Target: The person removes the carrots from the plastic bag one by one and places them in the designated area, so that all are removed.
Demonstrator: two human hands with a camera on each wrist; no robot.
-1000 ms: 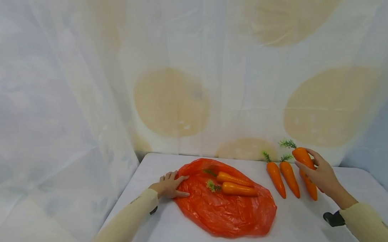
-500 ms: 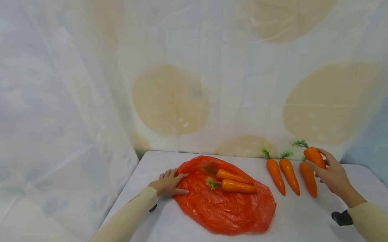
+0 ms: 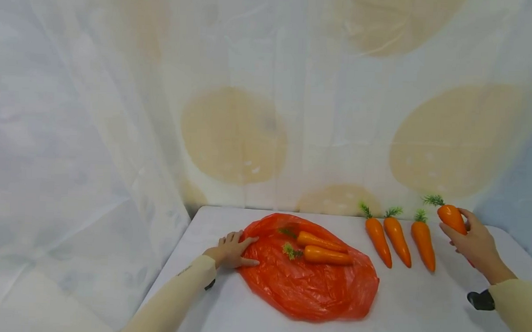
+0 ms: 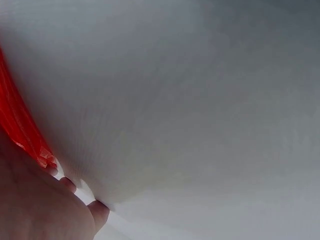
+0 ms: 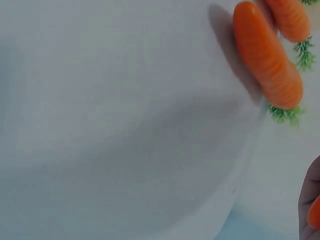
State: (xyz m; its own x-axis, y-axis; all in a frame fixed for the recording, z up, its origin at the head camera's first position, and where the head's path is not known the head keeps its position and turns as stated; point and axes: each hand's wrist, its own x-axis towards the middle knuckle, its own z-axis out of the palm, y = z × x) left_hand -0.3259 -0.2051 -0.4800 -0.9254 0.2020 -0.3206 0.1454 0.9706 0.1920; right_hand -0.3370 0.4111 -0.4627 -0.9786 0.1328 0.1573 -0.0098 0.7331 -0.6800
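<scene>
My right hand [image 3: 476, 241] grips an orange carrot [image 3: 451, 219] by its body, its leafy green top pointing up and left. Just left of that hand lies a carrot [image 3: 423, 245], with a second carrot [image 3: 397, 241] and a third carrot [image 3: 378, 242] beyond it in a row. A red plastic bag [image 3: 312, 294] is spread flat in the middle, and two carrots [image 3: 328, 256] rest on or in it. At the bag's left edge my left hand [image 3: 231, 251] rests with fingers spread, touching the plastic; in the left wrist view a strip of red bag [image 4: 22, 122] shows beside its fingers.
Everything lies on a white table [image 3: 401, 312], whose back edge meets a hanging curtain [image 3: 338, 115] with tan spots. Another pale curtain [image 3: 72, 179] hangs along the left side.
My right hand has moved to the right with the carrot it holds, away from the three lying in a row. My left hand and the bag stay in place.
</scene>
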